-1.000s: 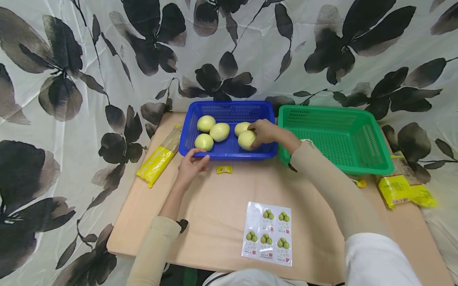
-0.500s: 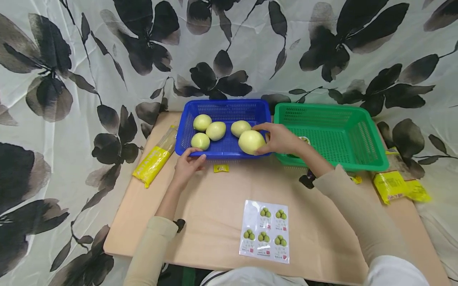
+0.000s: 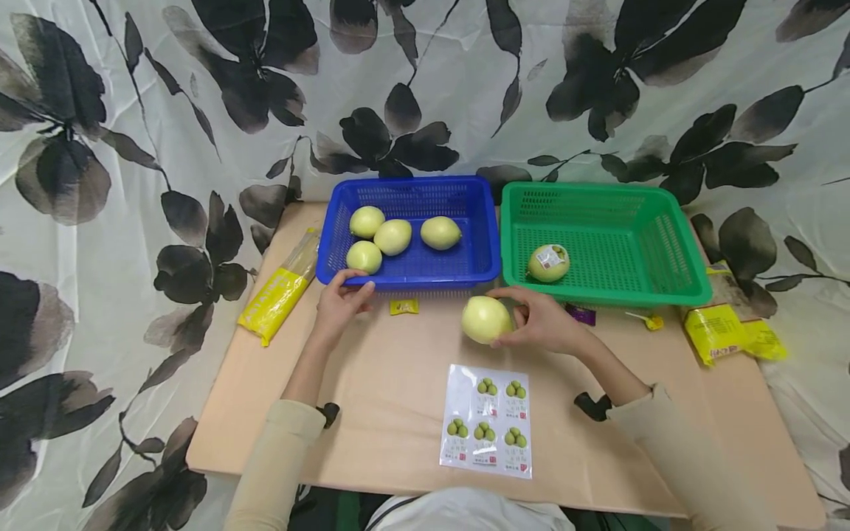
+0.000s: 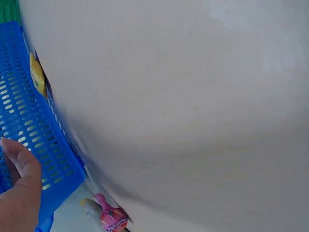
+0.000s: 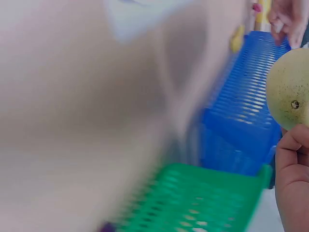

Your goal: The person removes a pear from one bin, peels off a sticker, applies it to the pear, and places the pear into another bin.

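My right hand [image 3: 541,321] holds a pale yellow-green pear [image 3: 487,319] between thumb and fingers, over the table in front of the baskets. The right wrist view shows the speckled skin of this pear [image 5: 292,89] and its dark end. My left hand [image 3: 337,308] grips the front rim of the blue basket [image 3: 458,282] near its left corner. Several pears [image 3: 392,237] lie in that basket, three at the left and one towards the right. In the green basket [image 3: 654,251] lies a pear with a label [image 3: 550,263]. A sheet of fruit stickers [image 3: 485,422] lies near the table's front.
A long yellow packet [image 3: 275,295] lies left of the blue basket. A small yellow wrapped sweet [image 3: 403,307] sits before it. At the green basket's front are a purple wrapper [image 3: 581,315] and a lollipop [image 3: 651,321]. Yellow bags [image 3: 727,332] lie at the right.
My right hand has lifted the pear out of the blue basket and brought it towards me over the table. The labelled pear in the green basket has come into view. My left hand stays at the rim.
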A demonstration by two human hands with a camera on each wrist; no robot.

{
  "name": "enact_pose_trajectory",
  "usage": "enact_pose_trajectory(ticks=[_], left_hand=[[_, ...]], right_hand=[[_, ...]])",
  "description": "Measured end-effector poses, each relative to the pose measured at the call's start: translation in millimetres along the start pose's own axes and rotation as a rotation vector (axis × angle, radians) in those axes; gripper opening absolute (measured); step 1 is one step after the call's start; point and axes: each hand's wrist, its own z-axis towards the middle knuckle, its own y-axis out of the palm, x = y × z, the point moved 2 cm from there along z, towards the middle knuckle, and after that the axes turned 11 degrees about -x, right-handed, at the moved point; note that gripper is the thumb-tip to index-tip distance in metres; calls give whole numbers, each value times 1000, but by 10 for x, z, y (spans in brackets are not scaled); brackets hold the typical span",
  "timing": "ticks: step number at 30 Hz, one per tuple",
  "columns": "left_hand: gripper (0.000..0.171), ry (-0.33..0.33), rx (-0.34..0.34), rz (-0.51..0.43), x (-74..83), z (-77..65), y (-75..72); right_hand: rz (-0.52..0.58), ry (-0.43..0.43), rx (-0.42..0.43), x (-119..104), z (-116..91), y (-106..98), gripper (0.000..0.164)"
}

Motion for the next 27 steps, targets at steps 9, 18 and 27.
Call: enact_pose_trajectory(ticks=[9, 18, 27], left_hand=[[47, 5, 9, 4, -11, -6, 5], [46, 8, 12, 8, -17, -30, -2], [46, -3, 9, 13, -20, -9, 26]], right_hand=[[6, 72, -3, 399, -124, 217, 83], [31, 16, -11, 535, -107, 347, 81], [117, 6, -49, 549, -111, 362, 80]])
